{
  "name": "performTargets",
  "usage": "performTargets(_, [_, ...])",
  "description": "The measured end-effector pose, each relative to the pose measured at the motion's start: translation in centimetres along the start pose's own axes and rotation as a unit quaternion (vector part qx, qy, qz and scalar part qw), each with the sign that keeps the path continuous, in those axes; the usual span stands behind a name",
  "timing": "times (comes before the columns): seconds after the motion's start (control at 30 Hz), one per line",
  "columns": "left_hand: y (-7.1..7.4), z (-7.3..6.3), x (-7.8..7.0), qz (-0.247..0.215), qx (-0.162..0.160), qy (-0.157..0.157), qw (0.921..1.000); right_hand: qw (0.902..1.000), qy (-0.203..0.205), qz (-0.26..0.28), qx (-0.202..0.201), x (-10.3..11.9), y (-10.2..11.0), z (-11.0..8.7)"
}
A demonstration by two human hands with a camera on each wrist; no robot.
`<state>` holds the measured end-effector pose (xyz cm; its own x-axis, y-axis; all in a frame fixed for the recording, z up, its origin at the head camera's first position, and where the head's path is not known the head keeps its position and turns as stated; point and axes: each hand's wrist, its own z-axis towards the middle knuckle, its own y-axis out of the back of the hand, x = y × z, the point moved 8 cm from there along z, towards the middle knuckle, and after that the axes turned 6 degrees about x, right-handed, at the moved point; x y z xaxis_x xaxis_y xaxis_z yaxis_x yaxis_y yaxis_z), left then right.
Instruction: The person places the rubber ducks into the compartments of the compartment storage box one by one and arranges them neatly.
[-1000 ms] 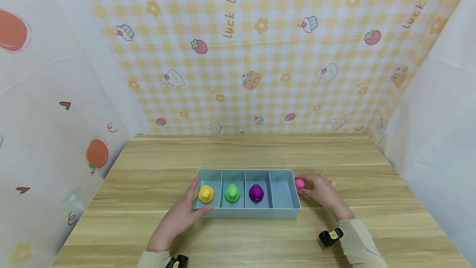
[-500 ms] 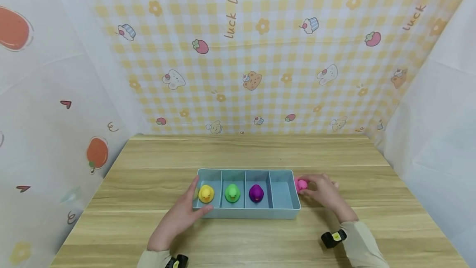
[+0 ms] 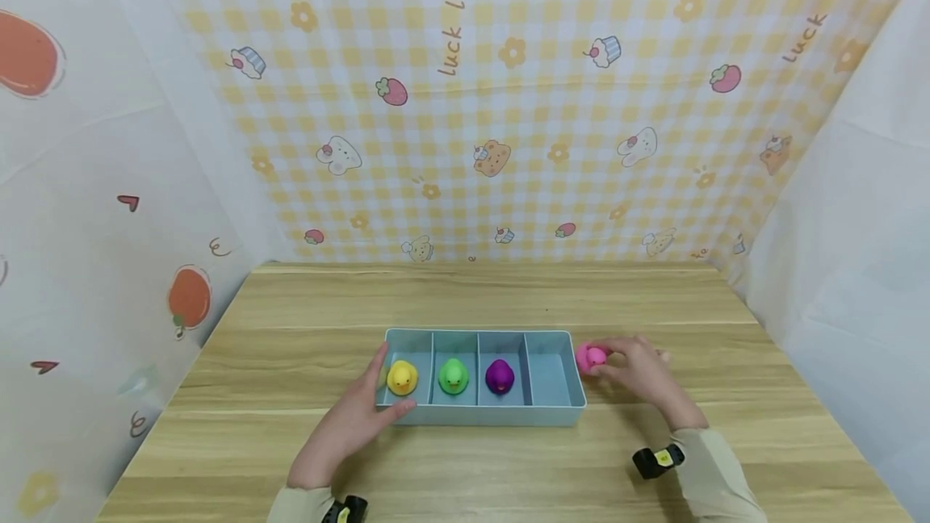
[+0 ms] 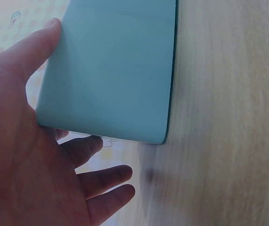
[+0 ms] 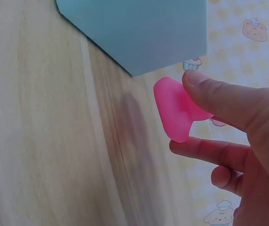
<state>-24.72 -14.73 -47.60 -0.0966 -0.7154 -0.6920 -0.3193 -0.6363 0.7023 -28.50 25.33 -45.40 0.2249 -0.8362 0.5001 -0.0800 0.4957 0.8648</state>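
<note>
A blue-grey box [image 3: 494, 416] with several compartments sits on the table. From left to right, its compartments hold a yellow rubber duck [image 3: 403, 378], a green rubber duck [image 3: 454, 376] and a purple rubber duck [image 3: 500, 376]; the rightmost shows a bare floor. Just outside the box's right end, my right hand [image 3: 643, 370] pinches a pink rubber duck [image 3: 594, 357] between thumb and finger. The right wrist view shows that duck's flat underside [image 5: 174, 110]. My left hand [image 3: 352, 410] rests at the box's left front corner, thumb and fingers spread along its edges.
The wooden table [image 3: 465, 466] extends on all sides of the box. A yellow checked cloth [image 3: 508, 119] hangs behind it, and white cloth walls [image 3: 857, 265] stand at the sides. Each wrist wears a small black camera [image 3: 657, 461].
My right hand has moved slightly right, carrying the pink duck a little away from the box's right end. More of that duck now shows. The left hand and the box stay put.
</note>
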Motion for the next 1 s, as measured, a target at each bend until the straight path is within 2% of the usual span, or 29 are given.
performTargets(0.33, [0.1,0.0,-0.1,0.002,0.001,-0.002,1.0000,0.9995,0.012,-0.007,-0.027,0.5,1.8,-0.5])
performTargets(0.7, [0.0,0.0,0.0,0.002,-0.002,-0.002,1.0000,0.9991,-0.006,-0.023,-0.036,1.0,3.0,-1.0])
performTargets(1.0, [0.0,0.0,0.1,-0.001,-0.002,-0.003,1.0000,0.9983,0.010,-0.023,-0.053,1.7,3.9,-1.2])
